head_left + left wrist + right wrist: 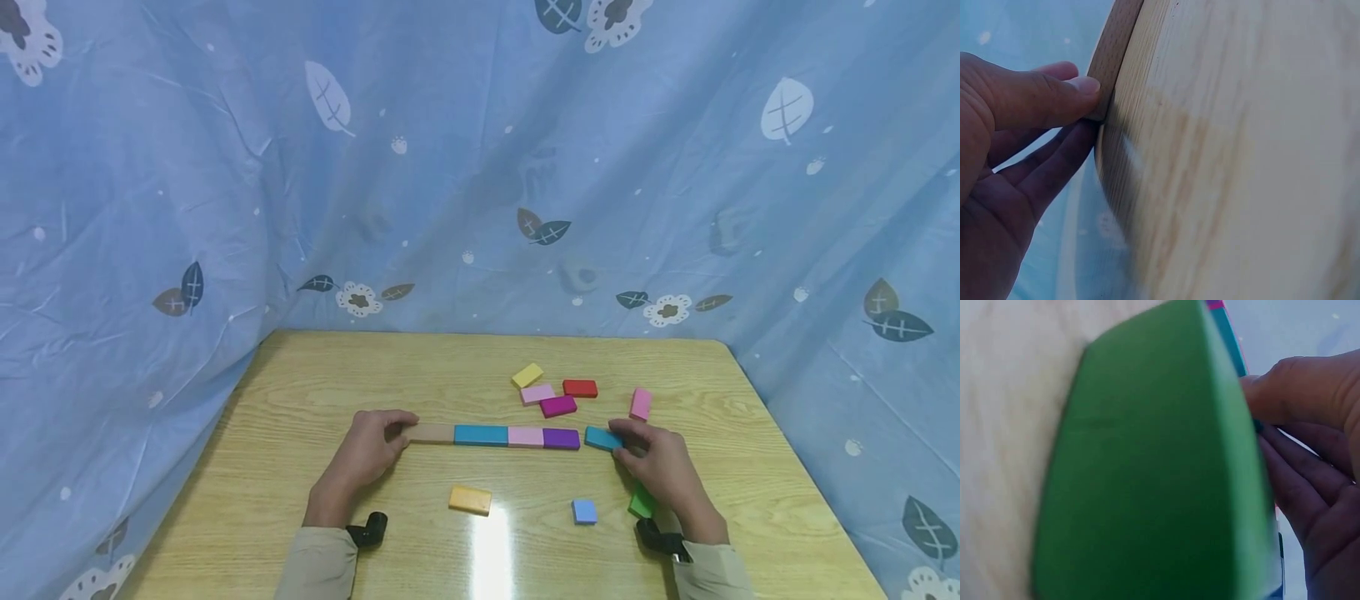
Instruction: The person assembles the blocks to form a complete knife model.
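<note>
A straight row lies across the table: a tan block (pixel 431 433), a blue block (pixel 481 435), a light pink block (pixel 526 437) and a purple block (pixel 561 438). My left hand (pixel 369 452) pinches the left end of the tan block, thumb on its near side in the left wrist view (pixel 1113 56). Just right of the purple block, a small gap apart and slightly tilted, is another blue block (pixel 602 439), its right end pinched by my right hand (pixel 663 468). In the right wrist view a green block (pixel 1141 456) hides most of it.
Behind the row lie yellow (pixel 527 376), pink (pixel 537 394), magenta (pixel 558 406) and red (pixel 580 388) blocks, with another pink one (pixel 641 403) farther right. Nearer are an orange block (pixel 470 500) and a small blue one (pixel 584 512). The green block lies under my right wrist.
</note>
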`<action>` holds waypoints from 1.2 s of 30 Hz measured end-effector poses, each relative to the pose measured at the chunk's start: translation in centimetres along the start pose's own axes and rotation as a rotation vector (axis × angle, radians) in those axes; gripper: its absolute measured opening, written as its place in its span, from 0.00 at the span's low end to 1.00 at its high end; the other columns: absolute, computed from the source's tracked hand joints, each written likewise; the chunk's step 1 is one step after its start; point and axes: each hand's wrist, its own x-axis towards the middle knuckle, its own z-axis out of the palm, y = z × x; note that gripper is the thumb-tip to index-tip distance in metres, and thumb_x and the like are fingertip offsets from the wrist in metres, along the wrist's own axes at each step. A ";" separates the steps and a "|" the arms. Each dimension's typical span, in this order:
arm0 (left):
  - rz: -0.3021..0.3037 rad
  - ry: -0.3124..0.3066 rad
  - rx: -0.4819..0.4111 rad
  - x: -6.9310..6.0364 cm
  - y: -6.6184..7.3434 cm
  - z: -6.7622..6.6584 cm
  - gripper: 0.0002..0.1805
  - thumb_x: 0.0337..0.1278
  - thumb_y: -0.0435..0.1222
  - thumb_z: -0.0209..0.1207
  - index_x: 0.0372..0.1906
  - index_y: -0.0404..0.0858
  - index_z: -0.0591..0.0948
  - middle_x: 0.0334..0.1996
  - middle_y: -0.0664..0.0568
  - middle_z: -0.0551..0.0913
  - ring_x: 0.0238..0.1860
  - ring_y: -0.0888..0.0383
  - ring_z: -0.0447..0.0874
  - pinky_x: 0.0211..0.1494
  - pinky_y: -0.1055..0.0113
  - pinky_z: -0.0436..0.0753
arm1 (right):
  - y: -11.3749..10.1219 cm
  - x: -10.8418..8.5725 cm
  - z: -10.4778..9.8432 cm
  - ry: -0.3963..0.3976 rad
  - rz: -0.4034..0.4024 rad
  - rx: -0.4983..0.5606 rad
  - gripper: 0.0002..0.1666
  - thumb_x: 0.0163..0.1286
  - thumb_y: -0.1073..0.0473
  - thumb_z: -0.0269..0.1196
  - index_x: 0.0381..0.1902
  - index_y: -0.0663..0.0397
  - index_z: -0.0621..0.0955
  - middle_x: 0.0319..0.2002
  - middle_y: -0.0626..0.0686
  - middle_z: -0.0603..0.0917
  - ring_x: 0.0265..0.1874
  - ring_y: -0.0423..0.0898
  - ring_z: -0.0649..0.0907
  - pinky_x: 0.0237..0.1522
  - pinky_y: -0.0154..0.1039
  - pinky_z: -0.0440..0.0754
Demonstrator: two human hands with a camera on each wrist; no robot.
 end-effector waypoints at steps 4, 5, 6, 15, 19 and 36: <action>-0.006 -0.005 0.005 0.0 0.1 -0.1 0.18 0.65 0.24 0.71 0.57 0.40 0.92 0.57 0.47 0.92 0.65 0.44 0.88 0.71 0.43 0.85 | 0.1 0.1 0.0 0.000 -0.002 0.015 0.24 0.68 0.71 0.75 0.62 0.59 0.88 0.59 0.58 0.92 0.60 0.60 0.91 0.61 0.55 0.90; -0.006 -0.008 0.004 0.0 0.2 -0.2 0.18 0.65 0.24 0.71 0.57 0.40 0.92 0.57 0.47 0.92 0.65 0.44 0.88 0.72 0.43 0.85 | 0.1 0.1 0.1 0.000 -0.008 0.020 0.24 0.68 0.72 0.75 0.62 0.58 0.89 0.58 0.58 0.92 0.60 0.60 0.91 0.61 0.55 0.90; -0.007 -0.009 0.002 0.1 0.2 -0.2 0.18 0.65 0.24 0.71 0.57 0.40 0.92 0.57 0.47 0.92 0.66 0.44 0.88 0.72 0.42 0.85 | 0.1 0.1 0.1 -0.001 -0.016 0.022 0.24 0.68 0.72 0.75 0.61 0.58 0.89 0.58 0.58 0.92 0.60 0.60 0.91 0.60 0.55 0.90; -0.002 -0.010 -0.012 0.0 0.1 -0.1 0.18 0.66 0.23 0.70 0.57 0.41 0.92 0.56 0.48 0.92 0.65 0.45 0.89 0.71 0.44 0.86 | 0.5 0.4 0.6 0.003 -0.092 0.072 0.24 0.66 0.76 0.74 0.60 0.61 0.89 0.56 0.59 0.93 0.58 0.61 0.91 0.58 0.49 0.92; 0.000 -0.010 -0.016 0.0 0.0 -0.1 0.18 0.66 0.23 0.70 0.57 0.41 0.92 0.56 0.48 0.93 0.64 0.45 0.89 0.70 0.44 0.86 | 0.6 0.5 0.7 0.002 -0.101 0.077 0.24 0.65 0.76 0.74 0.59 0.60 0.89 0.55 0.58 0.93 0.57 0.61 0.91 0.57 0.48 0.92; -0.013 0.000 -0.016 -0.4 0.0 0.3 0.18 0.66 0.24 0.70 0.57 0.41 0.92 0.57 0.48 0.92 0.65 0.44 0.88 0.70 0.44 0.87 | 0.7 0.6 1.0 -0.005 -0.115 0.078 0.25 0.66 0.77 0.73 0.60 0.61 0.89 0.56 0.59 0.92 0.58 0.62 0.91 0.56 0.47 0.92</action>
